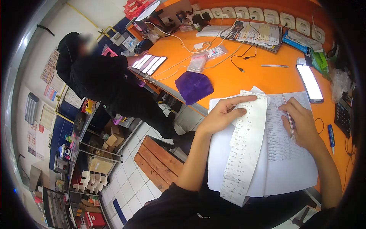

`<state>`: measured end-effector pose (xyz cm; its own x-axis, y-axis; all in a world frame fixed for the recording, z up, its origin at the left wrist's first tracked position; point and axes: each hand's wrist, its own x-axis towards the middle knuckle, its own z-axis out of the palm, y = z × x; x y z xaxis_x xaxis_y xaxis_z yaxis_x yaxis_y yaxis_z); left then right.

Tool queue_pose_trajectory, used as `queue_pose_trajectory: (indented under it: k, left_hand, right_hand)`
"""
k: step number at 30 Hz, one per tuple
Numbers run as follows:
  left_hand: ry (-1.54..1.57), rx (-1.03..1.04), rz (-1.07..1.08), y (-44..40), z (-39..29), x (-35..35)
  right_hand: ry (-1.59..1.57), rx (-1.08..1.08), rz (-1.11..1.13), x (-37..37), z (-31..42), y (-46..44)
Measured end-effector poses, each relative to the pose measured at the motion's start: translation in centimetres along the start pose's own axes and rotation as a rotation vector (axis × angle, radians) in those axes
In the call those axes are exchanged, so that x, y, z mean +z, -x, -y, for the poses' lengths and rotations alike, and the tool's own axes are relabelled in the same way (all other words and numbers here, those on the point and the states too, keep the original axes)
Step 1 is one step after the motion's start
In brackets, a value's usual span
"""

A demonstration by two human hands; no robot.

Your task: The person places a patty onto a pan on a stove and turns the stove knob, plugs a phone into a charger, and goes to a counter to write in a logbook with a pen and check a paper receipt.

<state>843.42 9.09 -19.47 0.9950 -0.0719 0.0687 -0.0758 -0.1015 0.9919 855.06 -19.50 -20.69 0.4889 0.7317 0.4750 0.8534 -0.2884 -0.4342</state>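
Note:
My left hand (225, 114) pinches the top of a long paper strip (244, 152) covered in handwriting, its thumb and forefinger on the paper. The strip hangs down over the left page of an open book (217, 160). On the right, my right hand (299, 122) has its fingers closed round a thin pen (288, 118) above a printed sheet with rows of text (280, 141). A lit phone (309, 83) lies just beyond my right hand. Past the book's upper left corner is a purple cloth (194, 87).
On the orange desk (267, 82) are cables (241, 70), plastic packets (198, 62), magazines (253, 34), a blue marker (331, 136) and a calculator (343, 116). A person in black (103, 76) stands at the left beside several lit phones (148, 64). A wooden stool (158, 162) is on the floor.

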Motion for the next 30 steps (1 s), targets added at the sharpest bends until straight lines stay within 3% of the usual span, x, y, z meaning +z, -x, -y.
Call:
queue_pose_trajectory:
  k: [30]
  left_hand:
    - [0.001,-0.005,-0.003,0.00,-0.11,0.12]
  right_hand:
    - [-0.007,0.010,0.002,-0.10,0.10,0.00]
